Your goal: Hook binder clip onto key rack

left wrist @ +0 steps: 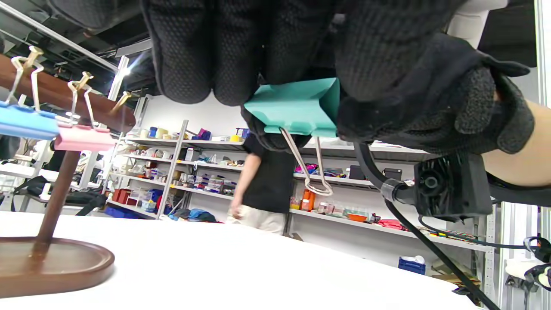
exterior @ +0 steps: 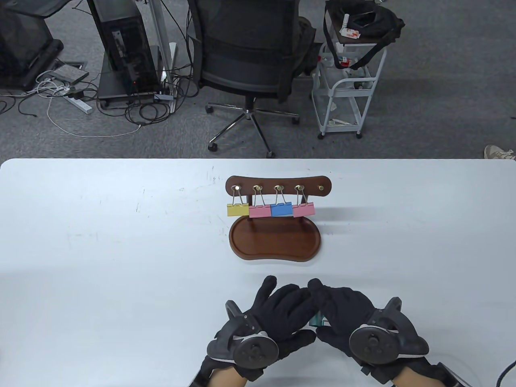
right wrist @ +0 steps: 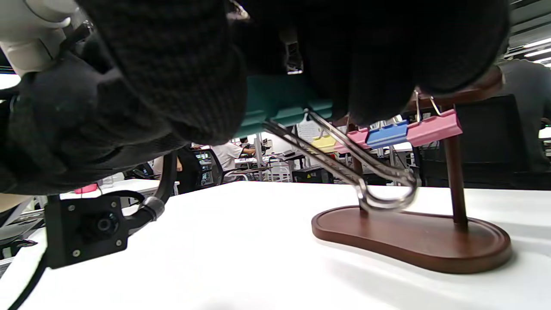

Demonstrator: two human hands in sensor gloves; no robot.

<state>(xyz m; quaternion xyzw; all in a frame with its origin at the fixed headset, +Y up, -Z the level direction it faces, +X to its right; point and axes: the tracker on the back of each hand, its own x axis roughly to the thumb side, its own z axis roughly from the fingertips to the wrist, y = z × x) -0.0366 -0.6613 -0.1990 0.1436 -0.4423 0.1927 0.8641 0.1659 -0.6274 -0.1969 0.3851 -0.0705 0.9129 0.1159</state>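
Observation:
A brown wooden key rack [exterior: 278, 186] stands on its oval base [exterior: 275, 242] at the table's middle. Yellow [exterior: 238, 209], pink [exterior: 259, 211], blue [exterior: 281, 209] and pink [exterior: 304, 209] binder clips hang from its four left hooks. The rightmost hook [exterior: 321, 188] is bare. My left hand [exterior: 288, 300] and right hand [exterior: 322, 296] meet near the table's front edge, below the rack. Together they hold a teal binder clip [exterior: 317, 319] between the fingers. In the left wrist view the teal clip [left wrist: 297, 105] is above the table, its wire handles [left wrist: 316, 172] hanging down.
The white table [exterior: 121, 242] stretches wide on both sides of the rack. Beyond its far edge stand an office chair [exterior: 246, 52] and a white cart [exterior: 346, 80].

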